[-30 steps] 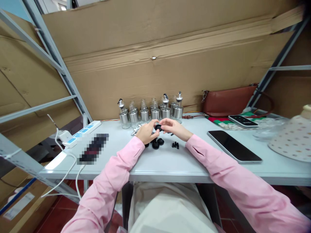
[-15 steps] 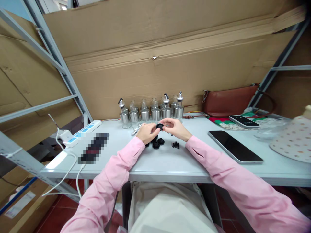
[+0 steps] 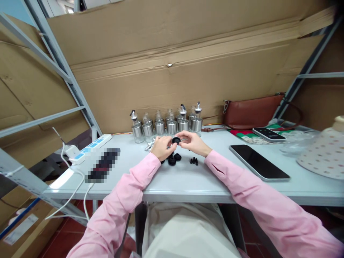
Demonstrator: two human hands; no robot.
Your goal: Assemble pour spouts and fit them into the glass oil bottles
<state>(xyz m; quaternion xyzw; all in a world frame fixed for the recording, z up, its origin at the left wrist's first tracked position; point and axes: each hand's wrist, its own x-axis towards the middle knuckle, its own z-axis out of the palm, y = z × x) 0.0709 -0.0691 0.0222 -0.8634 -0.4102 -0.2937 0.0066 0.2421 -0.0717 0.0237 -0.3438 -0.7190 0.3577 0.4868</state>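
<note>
Between the fingertips of both hands is a round black cap point(image 3: 176, 140), raised over the table. My left hand point(image 3: 162, 147) is closed on its left side and my right hand point(image 3: 194, 142) pinches its right side. Below my hands lie several more black caps point(image 3: 172, 162), partly covered by my left hand. To their right stands a small cluster of black stubs point(image 3: 194, 161). Shiny silver parts point(image 3: 149, 144) show behind my left hand. Farther back, glass bottles with steel sleeves point(image 3: 172, 126) stand in rows; a few carry pour spouts point(image 3: 183, 109).
A dark-screened tablet point(image 3: 258, 162) lies to the right, near a polka-dot lampshade-like object point(image 3: 322, 154). Behind it are a brown bag point(image 3: 252, 113) and a black device point(image 3: 268, 134). A white power strip point(image 3: 91, 148) with cables sits left. Cardboard point(image 3: 188, 79) walls the back.
The black cap is tilted a little differently between my fingers, with its top face turned more toward me. Both hands stay in nearly the same place; the view shifts slightly.
</note>
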